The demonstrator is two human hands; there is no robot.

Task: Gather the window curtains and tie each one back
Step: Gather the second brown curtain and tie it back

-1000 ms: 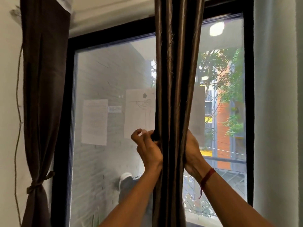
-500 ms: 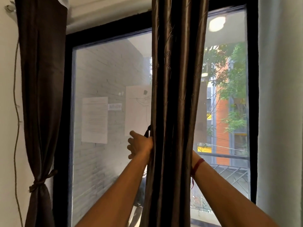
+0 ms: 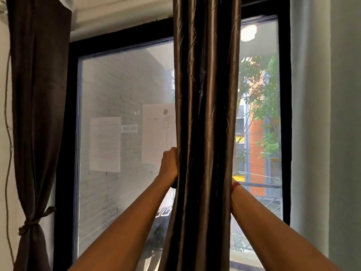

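Note:
A dark brown satin curtain (image 3: 205,124) hangs gathered in a narrow bunch down the middle of the window. My left hand (image 3: 169,165) is closed on its left edge at mid height, fingers wrapped behind the fabric. My right arm reaches round the other side; only the wrist with a red thread (image 3: 235,186) shows, and the hand is hidden behind the curtain. A second dark curtain (image 3: 37,114) hangs at the far left, cinched by a knotted tie-back (image 3: 31,223).
The black window frame (image 3: 68,133) surrounds the glass, which has two paper sheets (image 3: 105,143) stuck on it. A thin cord (image 3: 7,173) runs down the left wall. Pale grey fabric or wall (image 3: 316,114) stands at the right.
Both hands have slid further round the back of the middle curtain; my right hand, visible a second ago, is now hidden. My left fingers have closed tighter on the edge.

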